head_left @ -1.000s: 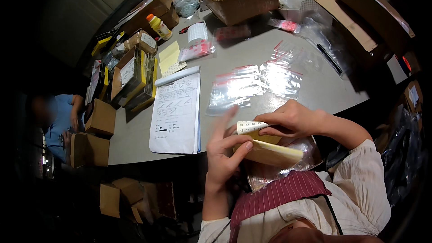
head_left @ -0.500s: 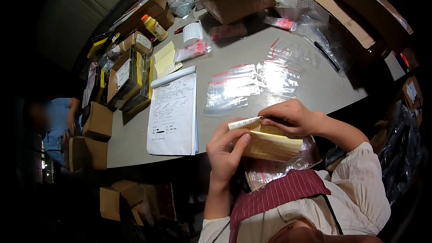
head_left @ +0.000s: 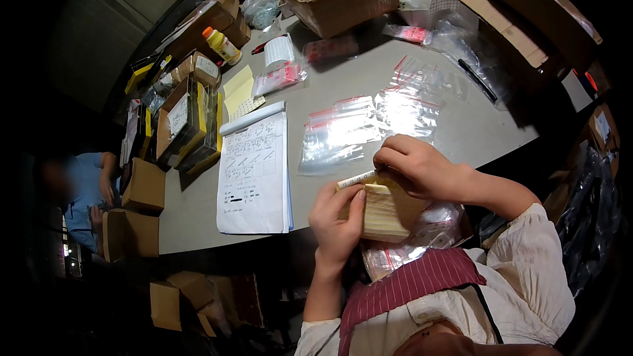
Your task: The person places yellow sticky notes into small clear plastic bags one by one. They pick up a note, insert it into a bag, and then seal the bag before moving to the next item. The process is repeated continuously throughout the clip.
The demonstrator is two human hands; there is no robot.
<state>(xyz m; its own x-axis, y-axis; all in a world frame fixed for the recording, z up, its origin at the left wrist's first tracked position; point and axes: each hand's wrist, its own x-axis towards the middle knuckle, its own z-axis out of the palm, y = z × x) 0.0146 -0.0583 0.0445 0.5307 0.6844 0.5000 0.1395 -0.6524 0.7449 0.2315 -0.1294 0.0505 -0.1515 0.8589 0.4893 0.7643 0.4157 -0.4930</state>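
Observation:
A yellowish sheet of small number stickers (head_left: 388, 219) is held up over my lap, its top edge bent over so that a white row of labels shows. My left hand (head_left: 337, 225) pinches its left end between thumb and fingers. At the right end of that row, my right hand (head_left: 422, 170) has its fingers closed on the edge; whether a loose sticker is between the fingertips is hidden. Below the sheet, clear zip bags with red lines (head_left: 389, 260) lie at my lap. More clear zip bags (head_left: 339, 132) are spread on the table just beyond my hands.
Left on the table are a handwritten notepad (head_left: 254, 171), a yellow sticker sheet (head_left: 239, 92), black-and-yellow boxes (head_left: 188, 118) and an orange-capped bottle (head_left: 222, 46). A cardboard box (head_left: 339, 0) stands at the back, a black marker (head_left: 478, 79) at right. A person in blue (head_left: 89, 184) is far left.
The sticker sheet has tilted and its bent edge turned, while my right hand shifted slightly left and up along it. Both hands keep their grip.

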